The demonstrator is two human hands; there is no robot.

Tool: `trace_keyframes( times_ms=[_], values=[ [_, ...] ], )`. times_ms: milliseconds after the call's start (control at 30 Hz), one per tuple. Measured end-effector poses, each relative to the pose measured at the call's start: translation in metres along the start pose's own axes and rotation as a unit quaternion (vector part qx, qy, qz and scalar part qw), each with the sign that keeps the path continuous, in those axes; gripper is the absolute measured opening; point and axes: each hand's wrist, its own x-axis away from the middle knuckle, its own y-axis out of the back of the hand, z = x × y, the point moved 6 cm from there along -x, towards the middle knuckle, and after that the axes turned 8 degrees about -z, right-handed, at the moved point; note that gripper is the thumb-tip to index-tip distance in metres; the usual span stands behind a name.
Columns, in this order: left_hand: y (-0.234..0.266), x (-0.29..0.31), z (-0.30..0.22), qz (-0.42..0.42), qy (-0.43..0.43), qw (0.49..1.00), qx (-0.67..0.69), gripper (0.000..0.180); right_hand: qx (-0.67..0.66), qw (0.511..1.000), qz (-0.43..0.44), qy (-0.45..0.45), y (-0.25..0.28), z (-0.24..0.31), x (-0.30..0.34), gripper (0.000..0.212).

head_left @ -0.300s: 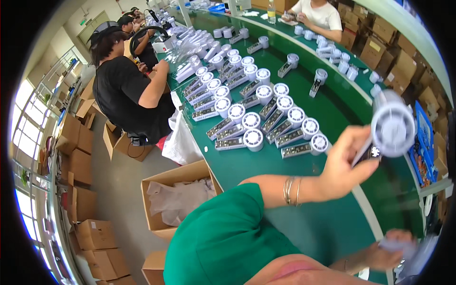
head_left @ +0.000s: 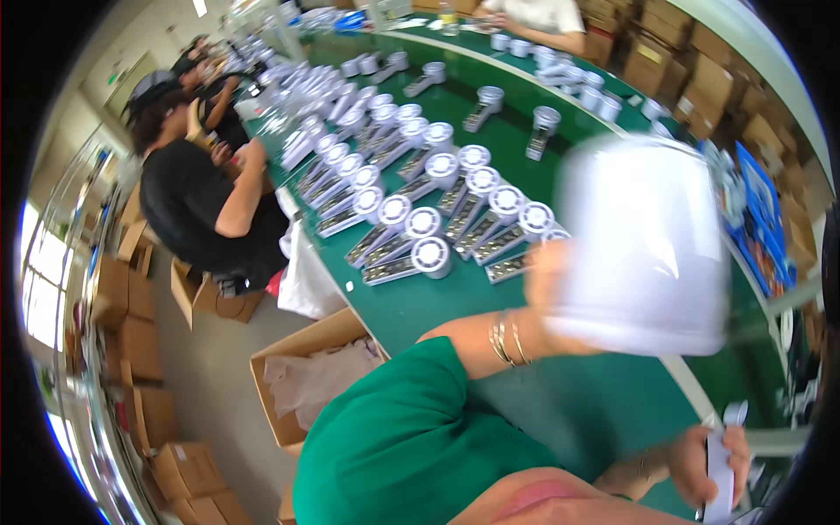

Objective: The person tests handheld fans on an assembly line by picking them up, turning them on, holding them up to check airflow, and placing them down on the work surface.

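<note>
Held up close to the camera, a white handheld fan shows its smooth cylindrical head, blurred by motion. My left hand is closed around it, its fingers partly hidden behind the head. Low on the right, my right hand grips a long, narrow white plastic piece. Its exact kind is not clear. Left of my left hand, several similar fans lie in slanting rows on the green table, their handles open with circuit boards showing and their round vented heads up.
A person in black sits at the table's left side; another in white works across it. An open cardboard box with grey wrapping stands on the floor by my left arm. Blue trays sit at the right, with stacked cartons behind.
The fan in my left hand has come closer and turned from its vented end to its smooth side. My right hand's white piece now stands more upright and clearer. The view has shifted.
</note>
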Motion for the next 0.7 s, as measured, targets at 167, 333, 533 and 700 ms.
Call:
trace_keyframes(
  times_ms=[167,333,533,700],
  values=[
    [0.010,-0.018,-0.001,-0.137,0.180,0.970,0.093,0.030,-0.116,0.970,0.063,-0.205,-0.056,0.004,0.005,0.034],
    [0.002,-0.031,-0.022,-0.202,0.045,0.977,-0.044,0.040,-0.085,0.882,0.071,-0.457,-0.067,-0.004,0.022,0.041],
    [-0.024,0.010,0.033,-0.075,0.250,0.965,0.017,0.054,0.020,0.835,0.157,-0.527,-0.085,-0.031,0.040,0.020],
    [-0.055,0.051,0.118,-0.011,0.468,0.879,0.096,0.032,-0.003,0.741,0.217,-0.635,-0.088,-0.084,0.107,0.039]
  ],
)
